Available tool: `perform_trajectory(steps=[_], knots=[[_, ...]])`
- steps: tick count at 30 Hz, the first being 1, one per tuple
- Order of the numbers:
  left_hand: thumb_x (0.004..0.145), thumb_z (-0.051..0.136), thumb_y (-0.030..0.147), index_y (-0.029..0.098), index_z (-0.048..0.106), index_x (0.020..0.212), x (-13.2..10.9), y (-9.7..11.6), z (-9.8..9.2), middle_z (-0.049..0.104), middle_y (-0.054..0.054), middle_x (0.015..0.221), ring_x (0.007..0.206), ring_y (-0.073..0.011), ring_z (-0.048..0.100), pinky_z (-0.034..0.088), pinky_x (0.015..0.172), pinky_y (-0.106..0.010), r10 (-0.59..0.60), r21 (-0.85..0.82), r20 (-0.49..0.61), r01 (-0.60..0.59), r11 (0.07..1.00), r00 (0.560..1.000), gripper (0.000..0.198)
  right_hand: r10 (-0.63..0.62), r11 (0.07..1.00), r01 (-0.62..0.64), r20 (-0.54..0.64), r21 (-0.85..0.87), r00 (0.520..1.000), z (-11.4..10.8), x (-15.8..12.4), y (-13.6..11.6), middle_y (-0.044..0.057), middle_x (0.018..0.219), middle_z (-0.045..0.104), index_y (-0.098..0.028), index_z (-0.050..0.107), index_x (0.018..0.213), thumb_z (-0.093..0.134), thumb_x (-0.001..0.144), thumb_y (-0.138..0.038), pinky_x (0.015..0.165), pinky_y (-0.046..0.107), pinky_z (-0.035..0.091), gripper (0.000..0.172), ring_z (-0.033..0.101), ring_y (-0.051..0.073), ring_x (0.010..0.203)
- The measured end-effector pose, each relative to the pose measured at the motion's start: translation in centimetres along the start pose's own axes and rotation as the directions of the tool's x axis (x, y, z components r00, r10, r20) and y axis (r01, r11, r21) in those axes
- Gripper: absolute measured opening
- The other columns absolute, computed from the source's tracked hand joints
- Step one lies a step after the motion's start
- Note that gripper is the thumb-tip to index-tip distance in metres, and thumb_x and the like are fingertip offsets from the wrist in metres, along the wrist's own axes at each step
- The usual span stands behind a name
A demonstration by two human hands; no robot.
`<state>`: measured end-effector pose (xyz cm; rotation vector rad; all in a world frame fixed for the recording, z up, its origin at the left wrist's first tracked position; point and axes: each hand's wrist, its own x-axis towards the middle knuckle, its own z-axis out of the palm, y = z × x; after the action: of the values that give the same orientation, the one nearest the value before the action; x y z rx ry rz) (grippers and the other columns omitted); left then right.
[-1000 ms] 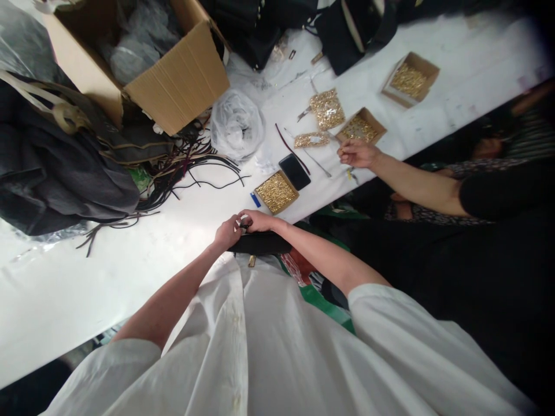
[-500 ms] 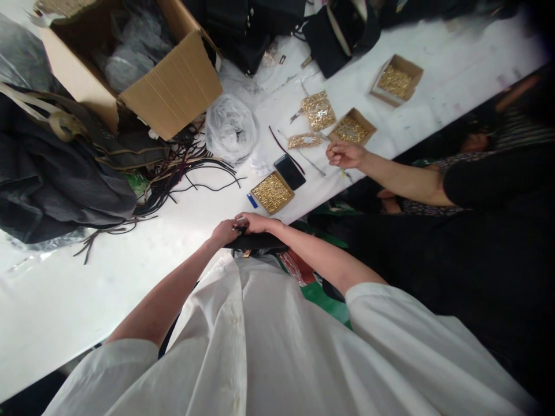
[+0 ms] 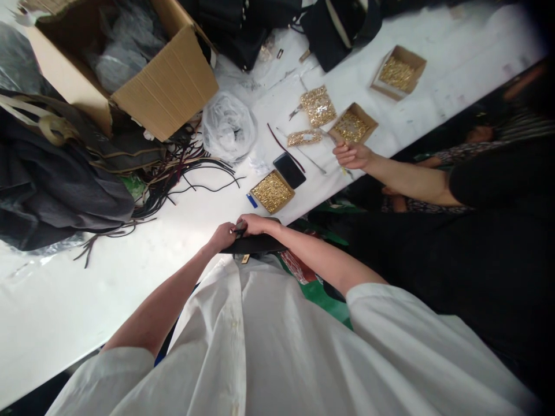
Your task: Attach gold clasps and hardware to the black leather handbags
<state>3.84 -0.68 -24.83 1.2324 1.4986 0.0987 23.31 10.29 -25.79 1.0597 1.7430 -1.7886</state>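
Note:
Close to my waist, at the table's near edge, a flat black leather-like piece [image 3: 255, 245] lies under both hands. My left hand [image 3: 223, 236] is closed at its left end. My right hand [image 3: 254, 224] is closed beside it, with fingers nearly touching the left. A small dark part with a light tip [image 3: 238, 230] shows between them; its kind is too small to make out. A gold-coloured tag [image 3: 245, 259] hangs below the black piece. Just beyond my hands stands a shallow box of small gold metal pieces [image 3: 272, 192], with a blue object [image 3: 252, 201] beside it.
A phone [image 3: 289, 170] lies behind the gold pieces. Cardboard box [image 3: 169, 86], clear plastic bag [image 3: 228, 127] and dark cords [image 3: 191, 167] are at left. A co-worker's hand [image 3: 352, 155] is at right, by another small box [image 3: 362, 136]. Black bags [image 3: 325, 34] lie at the back.
My hands stay together, and the black piece has tilted so more of its surface and the gold tag show. The co-worker's hand has shifted slightly right.

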Motion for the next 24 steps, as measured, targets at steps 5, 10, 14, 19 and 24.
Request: perform_trajectory(steps=[5,10,14,19,24], knots=[[0.101,0.071,0.021,0.016,0.075,0.101,-0.7,-0.4,0.0,0.076,-0.007,0.103,0.101,-0.0248,0.071,0.057,0.1,-0.043,0.0,-0.045,-0.012,0.0,0.999,1.0,0.006,-0.019,0.999,0.018,0.048,0.03,0.999,0.1,-1.1,-0.4,0.005,0.113,0.083,-0.021,0.054,0.157,0.09,0.086,-0.011,0.078,0.023,0.055,0.08,0.078,0.022,0.098],[0.1,0.07,0.019,0.017,0.075,0.103,-1.0,-0.6,0.1,0.075,-0.005,0.102,0.099,-0.0243,0.07,0.057,0.097,-0.042,0.001,-0.063,-0.015,-0.002,0.998,1.0,0.006,0.005,1.0,-0.005,-0.053,-0.003,0.999,0.1,-2.0,-0.8,0.009,0.114,0.079,-0.016,0.064,0.139,0.081,0.103,-0.027,0.095,0.036,0.059,0.041,0.075,0.025,0.104],[0.102,0.071,0.022,0.016,0.074,0.099,-0.8,-0.9,0.2,0.074,-0.005,0.1,0.101,-0.0249,0.069,0.057,0.1,-0.044,0.001,-0.045,0.0,-0.001,0.999,1.0,0.007,0.024,0.999,-0.027,-0.133,-0.02,0.991,0.0,-2.2,-1.0,0.007,0.109,0.078,-0.015,0.068,0.132,0.074,0.11,-0.036,0.1,0.043,0.059,0.031,0.075,0.025,0.103],[0.103,0.073,0.026,0.016,0.075,0.097,-0.7,-1.0,0.1,0.075,-0.007,0.1,0.102,-0.0252,0.07,0.057,0.102,-0.045,-0.007,-0.042,0.017,0.008,0.999,1.0,0.011,0.01,1.0,-0.011,-0.068,-0.016,0.998,0.0,-2.4,-1.0,0.004,0.097,0.079,-0.015,0.079,0.104,0.081,0.104,-0.041,0.089,0.037,0.059,0.026,0.074,0.024,0.092],[0.102,0.074,0.024,0.016,0.077,0.097,-1.0,-0.6,-0.2,0.077,-0.005,0.095,0.096,-0.024,0.072,0.058,0.098,-0.042,-0.029,-0.075,0.048,0.032,0.997,0.998,0.01,0.017,1.0,-0.017,-0.009,-0.007,1.0,-0.1,-2.4,-0.9,-0.001,0.082,0.077,-0.016,0.086,0.1,0.082,0.1,-0.039,0.079,0.031,0.054,0.023,0.072,0.021,0.079]])
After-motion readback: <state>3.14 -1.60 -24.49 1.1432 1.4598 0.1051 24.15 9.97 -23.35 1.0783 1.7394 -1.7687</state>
